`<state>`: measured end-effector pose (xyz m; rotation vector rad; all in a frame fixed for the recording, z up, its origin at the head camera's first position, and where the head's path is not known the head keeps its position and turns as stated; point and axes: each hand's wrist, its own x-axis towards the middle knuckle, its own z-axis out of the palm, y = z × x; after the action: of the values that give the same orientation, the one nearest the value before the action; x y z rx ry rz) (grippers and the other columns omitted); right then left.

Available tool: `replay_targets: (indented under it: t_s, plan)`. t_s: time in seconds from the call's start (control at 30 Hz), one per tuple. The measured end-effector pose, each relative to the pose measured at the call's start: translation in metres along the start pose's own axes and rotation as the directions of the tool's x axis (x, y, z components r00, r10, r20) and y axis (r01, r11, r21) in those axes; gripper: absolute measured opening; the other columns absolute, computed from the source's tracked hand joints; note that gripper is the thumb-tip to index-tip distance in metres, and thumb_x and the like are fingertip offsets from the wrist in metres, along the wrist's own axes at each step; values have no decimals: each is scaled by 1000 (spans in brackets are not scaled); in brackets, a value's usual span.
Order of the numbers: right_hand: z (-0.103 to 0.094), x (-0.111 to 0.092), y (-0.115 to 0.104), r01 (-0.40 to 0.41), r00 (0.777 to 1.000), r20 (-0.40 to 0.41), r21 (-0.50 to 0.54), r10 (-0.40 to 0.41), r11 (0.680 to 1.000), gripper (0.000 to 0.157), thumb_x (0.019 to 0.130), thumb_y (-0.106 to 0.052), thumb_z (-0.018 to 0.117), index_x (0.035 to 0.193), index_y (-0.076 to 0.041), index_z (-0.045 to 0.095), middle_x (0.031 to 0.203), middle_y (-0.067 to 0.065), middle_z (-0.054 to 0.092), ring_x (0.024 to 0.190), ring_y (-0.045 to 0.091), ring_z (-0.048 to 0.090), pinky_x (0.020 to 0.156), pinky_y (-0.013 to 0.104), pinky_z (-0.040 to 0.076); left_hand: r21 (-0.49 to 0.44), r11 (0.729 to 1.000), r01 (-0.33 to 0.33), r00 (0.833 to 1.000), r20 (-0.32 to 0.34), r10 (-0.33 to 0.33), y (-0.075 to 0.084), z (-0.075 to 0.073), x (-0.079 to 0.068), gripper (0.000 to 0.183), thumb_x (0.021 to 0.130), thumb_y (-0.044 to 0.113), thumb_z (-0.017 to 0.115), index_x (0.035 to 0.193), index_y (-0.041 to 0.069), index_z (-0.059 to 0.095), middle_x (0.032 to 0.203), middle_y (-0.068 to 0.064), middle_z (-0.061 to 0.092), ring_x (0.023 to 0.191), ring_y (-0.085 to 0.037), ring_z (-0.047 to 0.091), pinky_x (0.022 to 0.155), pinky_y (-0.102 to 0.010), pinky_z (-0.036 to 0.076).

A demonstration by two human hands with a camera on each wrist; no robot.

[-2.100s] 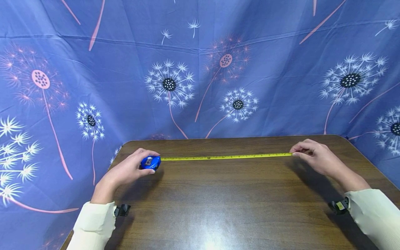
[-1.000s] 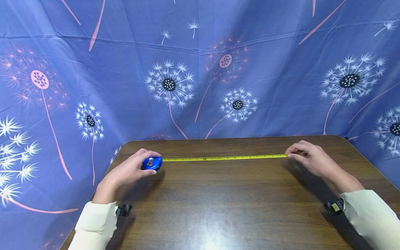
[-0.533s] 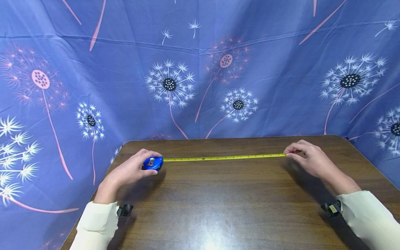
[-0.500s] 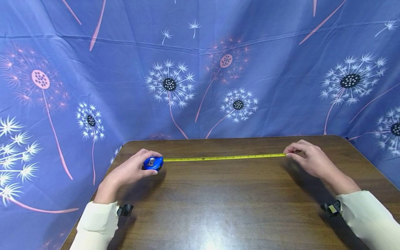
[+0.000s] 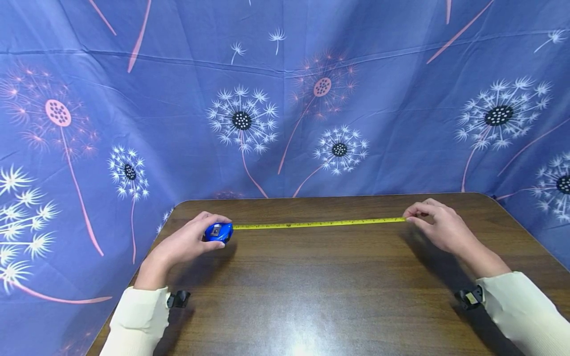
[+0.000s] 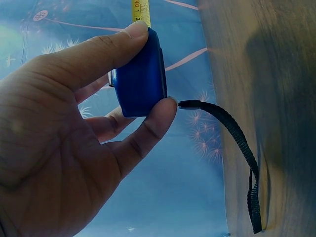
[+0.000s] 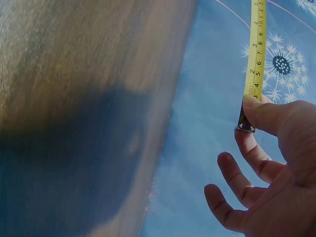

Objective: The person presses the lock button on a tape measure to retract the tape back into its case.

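Note:
My left hand [image 5: 184,237] grips the blue case of a tape measure [image 5: 218,232] above the left part of the table. In the left wrist view, thumb and fingers clasp the case [image 6: 140,79] from both sides, and a black wrist strap [image 6: 237,133] dangles from it. A yellow blade [image 5: 318,224] runs out of the case, straight across to the right. At its far end my right hand [image 5: 441,227] pinches the tip. The right wrist view shows the metal end hook [image 7: 245,128] at the fingertips, with the thumb on the numbered blade [image 7: 255,54] and the other fingers loosely curled.
Beneath both hands lies a brown wood-grain table [image 5: 289,277] with rounded far corners. Behind it hangs a blue cloth [image 5: 178,109] printed with dandelions, close along the back edge. Cream sleeves [image 5: 138,316] cover both forearms, and a dark device sits at each wrist.
The right hand has moved slightly left with the blade's end, and the left hand a little right with the case. The stretch of blade between them is somewhat shorter; both holds are unchanged.

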<state>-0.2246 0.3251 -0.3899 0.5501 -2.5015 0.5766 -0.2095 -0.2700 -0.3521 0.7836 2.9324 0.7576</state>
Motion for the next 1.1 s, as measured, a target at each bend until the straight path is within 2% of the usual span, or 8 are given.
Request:
replay_targets:
  t_s: [0.23,0.53,1.1]
  plan:
    - [4,1,-2,17,1000,-3,9,-17,1000,23,83,-1,84,88,-21,73,87,-7,64,81,14,58,71,25,41,2,1000,6,1000,5,-6,1,1,1,52,94,25,79,141,19,58,129,-13,56,113,-34,59,93,-53,51]
    - [7,1,-6,9,1000,8,18,-9,1000,21,84,-2,84,89,-21,74,87,-6,64,81,18,60,70,31,43,4,1000,-3,1000,8,3,3,2,3,51,94,22,79,140,18,59,129,-13,56,115,-33,58,94,-53,50]
    - [8,-2,-7,-7,999,41,21,6,1000,21,86,-6,83,91,-24,73,88,-9,62,81,14,58,69,35,43,4,1000,2,1000,12,-2,2,3,2,52,94,23,79,141,17,58,128,-13,55,114,-34,58,94,-53,51]
